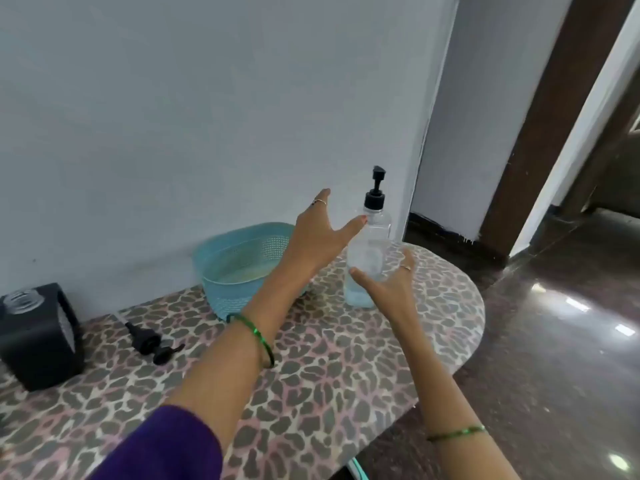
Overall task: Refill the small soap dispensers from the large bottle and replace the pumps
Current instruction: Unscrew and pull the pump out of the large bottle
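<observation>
Fingers of both hands spread, left hand (pixel 320 237) and right hand (pixel 388 282) flanking unlabelled, seemingly part-filled dispenser (pixel 369 251).

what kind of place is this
Probably a room in a home, beside a doorway. A table with a leopard-print cover stands against a plain wall, holding a clear pump dispenser and a blue plastic basket; polished dark floor.
</observation>
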The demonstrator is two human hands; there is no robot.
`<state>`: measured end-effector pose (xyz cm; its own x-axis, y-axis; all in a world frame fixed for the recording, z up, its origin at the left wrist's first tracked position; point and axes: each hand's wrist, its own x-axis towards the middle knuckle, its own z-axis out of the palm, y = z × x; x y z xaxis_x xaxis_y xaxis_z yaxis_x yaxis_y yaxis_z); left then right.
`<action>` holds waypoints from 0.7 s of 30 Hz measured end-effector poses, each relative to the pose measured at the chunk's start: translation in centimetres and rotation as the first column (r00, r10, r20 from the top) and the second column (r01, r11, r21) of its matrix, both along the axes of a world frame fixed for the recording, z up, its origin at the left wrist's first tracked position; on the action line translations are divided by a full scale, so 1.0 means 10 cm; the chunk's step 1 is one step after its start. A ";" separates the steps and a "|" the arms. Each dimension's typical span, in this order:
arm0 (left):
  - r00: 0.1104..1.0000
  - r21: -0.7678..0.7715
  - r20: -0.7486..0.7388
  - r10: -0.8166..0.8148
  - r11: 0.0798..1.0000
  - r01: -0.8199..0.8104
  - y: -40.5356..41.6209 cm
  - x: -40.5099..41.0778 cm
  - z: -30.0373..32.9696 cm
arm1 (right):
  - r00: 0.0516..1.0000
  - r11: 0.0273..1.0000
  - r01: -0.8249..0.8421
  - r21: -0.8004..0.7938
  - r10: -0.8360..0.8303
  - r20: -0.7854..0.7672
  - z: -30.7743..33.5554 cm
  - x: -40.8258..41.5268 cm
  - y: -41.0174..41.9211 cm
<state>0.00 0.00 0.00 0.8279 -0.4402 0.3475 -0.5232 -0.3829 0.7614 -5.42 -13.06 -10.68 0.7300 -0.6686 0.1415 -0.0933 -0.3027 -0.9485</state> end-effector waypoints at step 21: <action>0.984 -0.059 -0.035 -0.176 0.983 0.174 -0.39 0.35 0.16 | 0.968 0.969 -0.223 -0.109 0.234 0.094 0.17 0.15 -0.13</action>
<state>3.48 -3.90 1.59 0.7534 -0.5608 0.3435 -0.5470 -0.2445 0.8006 -3.93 -14.36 -8.96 0.8393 -0.4651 0.2817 0.0882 -0.3947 -0.9146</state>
